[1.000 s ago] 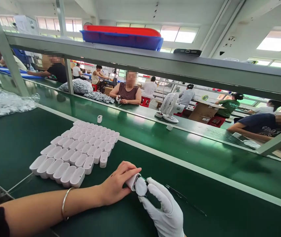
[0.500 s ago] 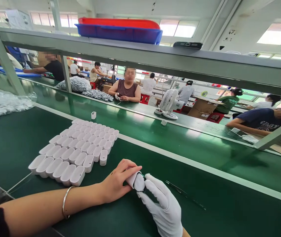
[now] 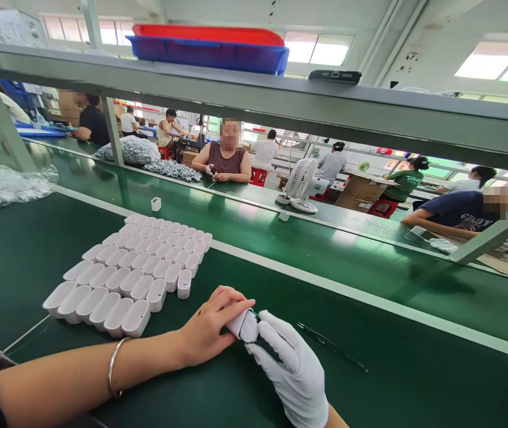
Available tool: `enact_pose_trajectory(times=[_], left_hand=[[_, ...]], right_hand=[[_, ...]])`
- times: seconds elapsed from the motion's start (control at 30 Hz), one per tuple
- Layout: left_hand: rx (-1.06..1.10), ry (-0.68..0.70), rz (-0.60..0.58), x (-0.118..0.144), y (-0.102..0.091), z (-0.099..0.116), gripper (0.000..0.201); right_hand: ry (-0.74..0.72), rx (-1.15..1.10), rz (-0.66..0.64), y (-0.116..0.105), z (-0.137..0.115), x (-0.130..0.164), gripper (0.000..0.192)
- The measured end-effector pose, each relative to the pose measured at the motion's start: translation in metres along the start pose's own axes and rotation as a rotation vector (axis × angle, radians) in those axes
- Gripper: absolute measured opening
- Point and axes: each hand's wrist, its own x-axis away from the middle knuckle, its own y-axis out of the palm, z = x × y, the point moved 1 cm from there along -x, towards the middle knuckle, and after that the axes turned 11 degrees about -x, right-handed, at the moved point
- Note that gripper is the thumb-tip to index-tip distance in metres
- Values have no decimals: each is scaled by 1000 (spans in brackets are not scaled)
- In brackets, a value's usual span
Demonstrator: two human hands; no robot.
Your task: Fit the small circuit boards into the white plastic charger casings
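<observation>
- The bare left hand point(image 3: 209, 330) grips a small white case point(image 3: 241, 325) low over the green desk point(image 3: 22, 261); the gloved right hand point(image 3: 292, 371) pinches the case's near end.
- Rows of white cases point(image 3: 133, 270) stand just left of the hands.
- A thin dark tool point(image 3: 331, 348) lies on the desk to the right.
- A small fan point(image 3: 300, 184) stands beyond the conveyor belt point(image 3: 280, 249).
- Stacked trays point(image 3: 209, 47) rest on the shelf point(image 3: 369, 119) overhead.
</observation>
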Motion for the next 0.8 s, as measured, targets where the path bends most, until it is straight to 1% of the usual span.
enact_pose_trajectory(times=[0.07, 0.17, 0.23, 0.27, 0.33, 0.4, 0.47, 0.53, 0.6, 0.67, 0.73, 0.8], left_hand=[[-16, 10, -7, 0, 0, 0, 65], [-21, 33, -17, -1, -1, 2, 61], [-11, 27, -15, -2, -2, 3, 58], [-4, 19, -8, -2, -3, 4, 56], [12, 6, 5, -3, -3, 5, 52], [28, 8, 7, -3, -3, 7, 50], [45, 20, -5, -3, -2, 7, 50], [71, 31, -32, -4, -2, 8, 51], [99, 36, -68, -4, -2, 8, 54], [120, 28, -101, -5, -2, 7, 55], [150, 3, -117, -5, -2, 7, 57], [205, -34, -125, -5, 0, 5, 58]], right_hand=[[19, 33, -21, 1, 1, 0, 35], [-1, 62, -42, 2, -1, -2, 30], [3, 23, -26, 3, -3, -4, 32], [33, -26, -5, 3, -4, -5, 35], [178, -200, 35, 5, -6, -9, 44], [392, -427, 32, 7, -8, -14, 49], [563, -607, -39, 10, -9, -20, 48], [654, -706, -125, 13, -10, -26, 47], [720, -759, -147, 16, -10, -29, 49], [802, -767, -91, 19, -10, -30, 49], [866, -730, -26, 21, -11, -29, 46], [886, -676, -26, 21, -13, -29, 41]])
